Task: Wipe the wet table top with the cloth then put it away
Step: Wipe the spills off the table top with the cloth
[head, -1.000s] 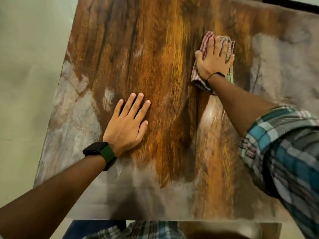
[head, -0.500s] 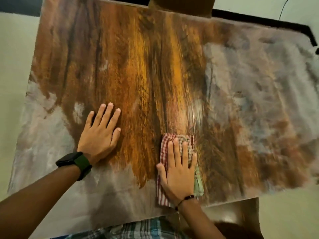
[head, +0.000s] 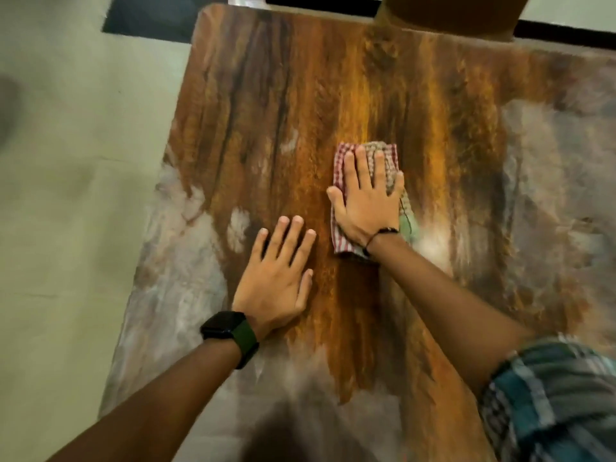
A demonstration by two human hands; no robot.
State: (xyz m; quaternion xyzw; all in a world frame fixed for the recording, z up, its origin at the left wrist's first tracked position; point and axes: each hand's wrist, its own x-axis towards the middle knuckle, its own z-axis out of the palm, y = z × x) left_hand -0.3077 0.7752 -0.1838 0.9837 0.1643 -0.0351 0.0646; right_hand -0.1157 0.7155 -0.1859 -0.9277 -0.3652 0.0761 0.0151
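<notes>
Head view, operator and inspector confer.

Operator: Where is the cloth (head: 343, 235), and how is it held?

Inspector: It lies folded near the middle of the table (head: 383, 85), under the right hand (head: 366, 201). The fingers are straight and spread, pressing down; nothing is curled round the fabric. A flat palm spreads load over the whole pad, which suits wiping.

Operator: And the left hand (head: 276, 278)?

Inspector: Flat on the top, just beside the cloth, gripping nothing. Judged purpose: bracing the body while the other arm reaches.

Operator: Why work at that spot?

Inspector: The centre band shows dark, saturated grain; pale, hazy zones lie to left, right and near side. Which zones are wet cannot be told for certain. Wiping looks unfinished; putting away is not yet begun.

Operator: Room to move?

Inspector: Open surface lies ahead and to the right. The left edge sits near the left hand, with floor (head: 66, 195) beyond. A brown object (head: 450, 15) overhangs the far edge; strokes should stop short of it.
</notes>
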